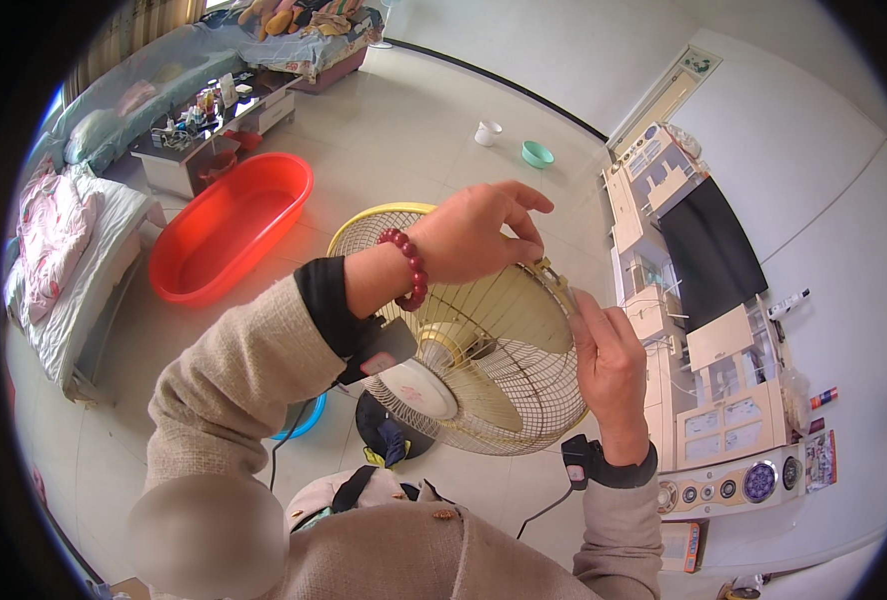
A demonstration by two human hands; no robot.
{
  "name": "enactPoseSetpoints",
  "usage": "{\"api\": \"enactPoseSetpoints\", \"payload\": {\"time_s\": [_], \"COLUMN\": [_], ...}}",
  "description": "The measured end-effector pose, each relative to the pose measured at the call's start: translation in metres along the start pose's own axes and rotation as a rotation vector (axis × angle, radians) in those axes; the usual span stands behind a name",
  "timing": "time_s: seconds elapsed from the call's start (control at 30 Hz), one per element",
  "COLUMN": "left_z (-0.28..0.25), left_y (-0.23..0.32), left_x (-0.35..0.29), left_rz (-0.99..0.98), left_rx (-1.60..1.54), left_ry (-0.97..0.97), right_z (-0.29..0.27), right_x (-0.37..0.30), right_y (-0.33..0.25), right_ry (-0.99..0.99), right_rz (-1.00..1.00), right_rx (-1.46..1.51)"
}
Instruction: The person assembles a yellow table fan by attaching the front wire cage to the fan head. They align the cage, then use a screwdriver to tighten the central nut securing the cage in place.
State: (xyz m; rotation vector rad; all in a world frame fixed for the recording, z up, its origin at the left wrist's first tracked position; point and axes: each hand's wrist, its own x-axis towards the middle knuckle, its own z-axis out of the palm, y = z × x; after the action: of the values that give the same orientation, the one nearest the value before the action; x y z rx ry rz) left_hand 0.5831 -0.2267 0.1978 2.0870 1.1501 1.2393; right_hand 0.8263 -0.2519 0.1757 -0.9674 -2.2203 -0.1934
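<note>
A pale yellow electric fan (489,395) stands right in front of me, its wire grille (549,400) around yellowish blades and a white round centre cap (414,388). My left hand (469,232) reaches across the top of the grille. Its thumb side is at a small clip (548,268) on the rim, while one finger stretches out past it; the exact contact is partly hidden. Close beside that clip, my right hand (612,360) pinches the grille rim between thumb and fingers. A red bead bracelet (411,268) circles my left wrist, and both wrists carry black straps with small devices.
On the tiled floor to the left lies a red tub (234,235), near a cluttered coffee table (179,160) and a sofa (94,215). A white bucket (488,133) and a green basin (538,154) stand farther off. Along the right wall runs a TV cabinet (719,345).
</note>
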Motion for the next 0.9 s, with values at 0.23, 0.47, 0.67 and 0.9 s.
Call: {"api": "enactPoseSetpoints", "payload": {"time_s": [0.23,0.47,0.67,0.9], "left_z": [0.001,0.005,0.007,0.007], "left_y": [0.001,-0.002,-0.001,-0.008], "left_x": [0.000,-0.001,-0.002,-0.010], "left_rz": [0.029,0.078,0.092,0.143], "left_rx": [0.013,0.041,0.006,0.081], "left_ry": [-0.013,0.001,0.032,0.109], "right_z": [0.000,0.000,-0.001,0.003], "right_x": [-0.001,-0.002,-0.002,-0.004], "right_y": [0.001,0.002,0.002,0.006], "right_ry": [-0.006,-0.002,0.023,0.020], "right_rz": [-0.002,-0.009,-0.023,-0.049], "right_rx": [-0.004,-0.006,0.025,0.024]}}
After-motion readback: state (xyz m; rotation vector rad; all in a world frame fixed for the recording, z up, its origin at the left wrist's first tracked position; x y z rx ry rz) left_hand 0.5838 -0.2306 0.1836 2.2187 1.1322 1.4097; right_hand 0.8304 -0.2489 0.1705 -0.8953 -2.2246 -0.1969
